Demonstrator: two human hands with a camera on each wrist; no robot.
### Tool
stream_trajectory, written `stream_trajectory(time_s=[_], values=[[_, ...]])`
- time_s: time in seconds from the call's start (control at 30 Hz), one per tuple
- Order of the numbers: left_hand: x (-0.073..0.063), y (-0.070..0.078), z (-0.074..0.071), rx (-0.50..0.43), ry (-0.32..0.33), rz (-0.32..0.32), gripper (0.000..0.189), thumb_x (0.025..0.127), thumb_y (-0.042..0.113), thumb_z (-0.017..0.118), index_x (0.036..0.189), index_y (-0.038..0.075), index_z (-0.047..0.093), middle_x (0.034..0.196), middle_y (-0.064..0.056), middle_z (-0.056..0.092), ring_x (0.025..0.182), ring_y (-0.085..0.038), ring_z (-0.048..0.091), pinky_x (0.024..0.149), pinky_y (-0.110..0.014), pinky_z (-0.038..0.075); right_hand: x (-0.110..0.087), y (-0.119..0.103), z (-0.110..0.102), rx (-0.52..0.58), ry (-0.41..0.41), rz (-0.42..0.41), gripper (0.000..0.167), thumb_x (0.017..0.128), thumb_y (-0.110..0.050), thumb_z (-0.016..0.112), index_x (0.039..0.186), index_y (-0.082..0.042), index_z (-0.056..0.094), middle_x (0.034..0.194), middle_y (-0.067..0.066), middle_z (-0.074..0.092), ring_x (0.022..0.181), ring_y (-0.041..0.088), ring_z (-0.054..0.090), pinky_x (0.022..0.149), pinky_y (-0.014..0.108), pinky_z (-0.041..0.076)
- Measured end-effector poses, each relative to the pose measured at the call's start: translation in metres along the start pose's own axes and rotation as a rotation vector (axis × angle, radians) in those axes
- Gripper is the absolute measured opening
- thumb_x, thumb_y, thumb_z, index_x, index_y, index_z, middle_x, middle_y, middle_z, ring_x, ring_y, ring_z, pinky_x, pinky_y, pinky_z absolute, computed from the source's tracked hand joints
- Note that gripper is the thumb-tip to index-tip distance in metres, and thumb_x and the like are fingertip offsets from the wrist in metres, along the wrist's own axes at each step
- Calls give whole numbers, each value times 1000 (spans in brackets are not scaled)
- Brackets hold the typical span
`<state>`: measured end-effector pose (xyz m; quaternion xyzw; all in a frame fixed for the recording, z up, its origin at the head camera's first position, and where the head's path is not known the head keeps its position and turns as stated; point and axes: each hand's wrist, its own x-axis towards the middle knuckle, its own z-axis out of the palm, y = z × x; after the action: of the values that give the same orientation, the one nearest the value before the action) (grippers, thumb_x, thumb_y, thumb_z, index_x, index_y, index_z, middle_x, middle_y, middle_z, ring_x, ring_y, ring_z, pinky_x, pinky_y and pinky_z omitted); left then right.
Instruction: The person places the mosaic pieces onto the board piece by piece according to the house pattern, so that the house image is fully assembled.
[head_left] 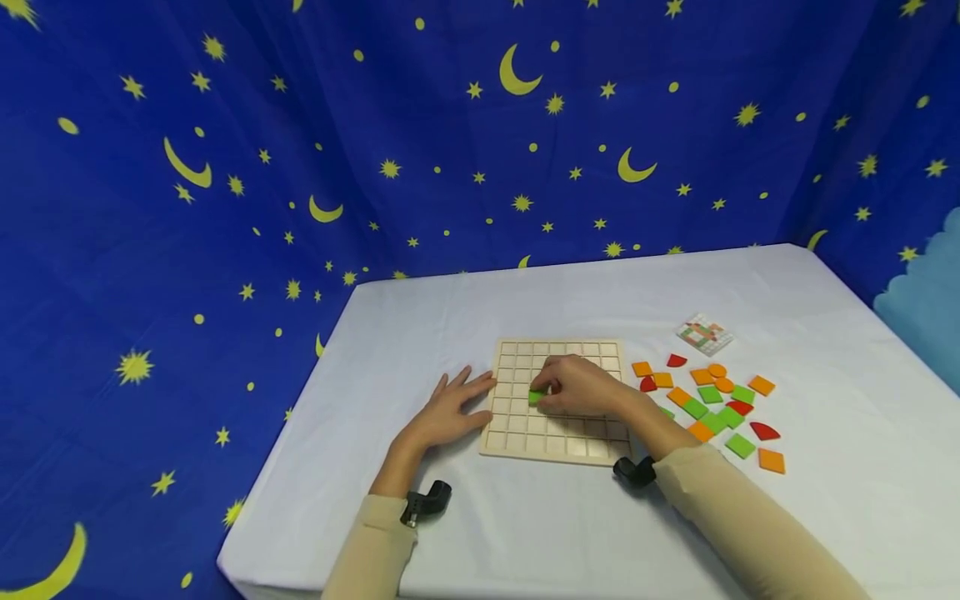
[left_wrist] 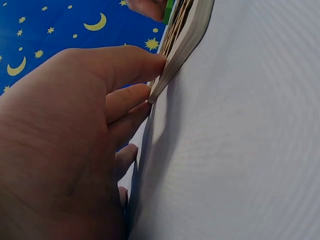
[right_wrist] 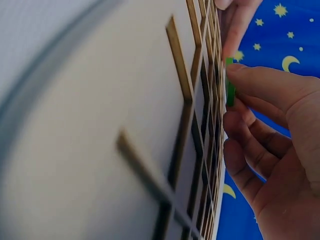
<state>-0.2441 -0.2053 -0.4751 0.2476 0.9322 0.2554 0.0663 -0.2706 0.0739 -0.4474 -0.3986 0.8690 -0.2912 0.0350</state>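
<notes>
A square wooden board [head_left: 517, 444] with a grid of shallow cells lies on the white table. My right hand [head_left: 577, 386] is over its middle and pinches a green square tile [head_left: 535, 398] between thumb and fingers. In the right wrist view the green tile [right_wrist: 230, 82] stands edge-on, close over the grid. My left hand [head_left: 447, 410] lies spread at the board's left side, its fingertips touching the edge. The left wrist view shows the thumb and fingers of the left hand [left_wrist: 65, 125] against the board's rim [left_wrist: 192, 37].
Right of the board lie several loose tiles: orange squares [head_left: 771, 461], green squares [head_left: 740, 446], orange discs [head_left: 717, 370] and red quarter-circles [head_left: 764, 431]. Behind them rests a small pattern card [head_left: 705, 334]. A blue curtain [head_left: 450, 125] with moons and stars hangs beyond the table [head_left: 525, 533].
</notes>
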Motion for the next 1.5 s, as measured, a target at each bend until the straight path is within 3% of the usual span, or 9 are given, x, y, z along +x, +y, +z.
stream_trajectory(time_s=[0.5, 1.5], values=[[3, 1, -1, 1, -3, 22, 58, 93, 42, 58, 146, 24, 44, 152, 9, 32, 145, -22, 10, 115, -48, -2, 13, -16, 16, -97, -31, -19, 25, 84, -22, 76, 108, -14, 75, 94, -5, 61, 75, 5, 56, 66, 23, 49], [1, -1, -1, 1, -2, 0, 58, 92, 43, 59, 146, 25, 44, 152, 11, 31, 145, -21, 10, 115, -46, -3, 16, -17, 19, -87, -40, 14, 30, 81, -25, 79, 107, -12, 75, 93, -5, 60, 76, 9, 57, 67, 24, 48]])
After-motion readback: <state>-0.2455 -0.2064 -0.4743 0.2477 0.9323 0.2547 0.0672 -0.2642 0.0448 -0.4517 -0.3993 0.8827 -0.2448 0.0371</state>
